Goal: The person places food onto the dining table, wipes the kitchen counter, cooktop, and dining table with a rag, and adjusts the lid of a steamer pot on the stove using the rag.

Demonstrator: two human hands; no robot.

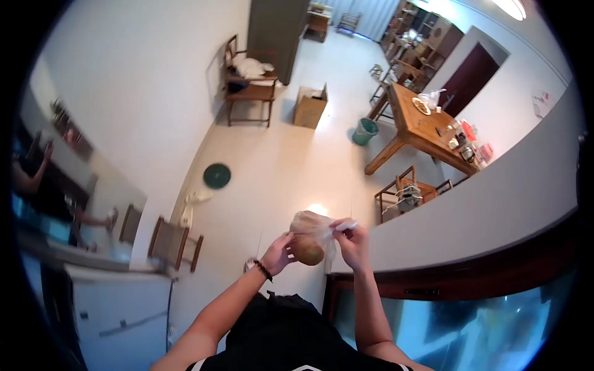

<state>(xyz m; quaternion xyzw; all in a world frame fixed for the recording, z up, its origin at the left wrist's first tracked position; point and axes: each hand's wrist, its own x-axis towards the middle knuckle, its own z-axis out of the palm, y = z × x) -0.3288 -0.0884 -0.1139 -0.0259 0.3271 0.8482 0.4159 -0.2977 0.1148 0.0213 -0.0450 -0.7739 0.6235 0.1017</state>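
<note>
A clear plastic bag (320,229) hangs in front of me, above the floor. Inside it shows a round brown thing (307,251), perhaps a fruit or a potato, and more brown shows above it through the plastic. With its fingers closed, my right hand (352,243) pinches the gathered part of the bag on the right. My left hand (279,253), a dark bead bracelet at the wrist, grips the bag's left side beside the round thing. Some of the left fingertips are hidden behind the bag.
Ahead are a cardboard box (310,108), a green bin (365,132) and a wooden table (408,117) with items on it. A wooden chair (250,93) stands at the left wall, near a green round lid (217,176). A low stool (408,191) stands right, behind a partition.
</note>
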